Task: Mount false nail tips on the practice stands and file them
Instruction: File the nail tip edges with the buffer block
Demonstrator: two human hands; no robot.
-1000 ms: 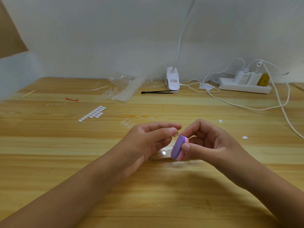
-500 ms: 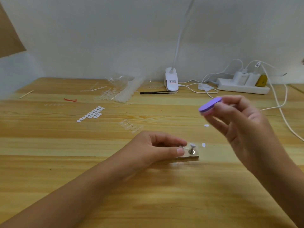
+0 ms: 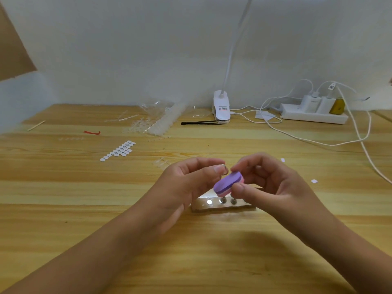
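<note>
My left hand [image 3: 191, 181] is raised over the table and pinches a small metal practice stand [image 3: 224, 167] between thumb and forefinger; any nail tip on it is too small to make out. My right hand [image 3: 267, 183] grips a purple and pink nail file block [image 3: 228, 183] and holds it against that stand. Below both hands a clear holder base [image 3: 222, 206] lies on the wooden table [image 3: 191, 251], with two metal pegs [image 3: 228, 201] standing in it and a bright round spot to their left.
A sheet of white adhesive dots [image 3: 119, 150] lies at the left. Clear nail tip strips and plastic bags [image 3: 157, 124] pile at the back. Black tweezers [image 3: 201, 122], a white clip lamp [image 3: 221, 108], a power strip [image 3: 314, 113] and white cables [image 3: 360, 141] occupy the back right.
My left hand rose from the holder base with a stand pinched in it. My right hand came back down from the upper right and brought the file against it.
</note>
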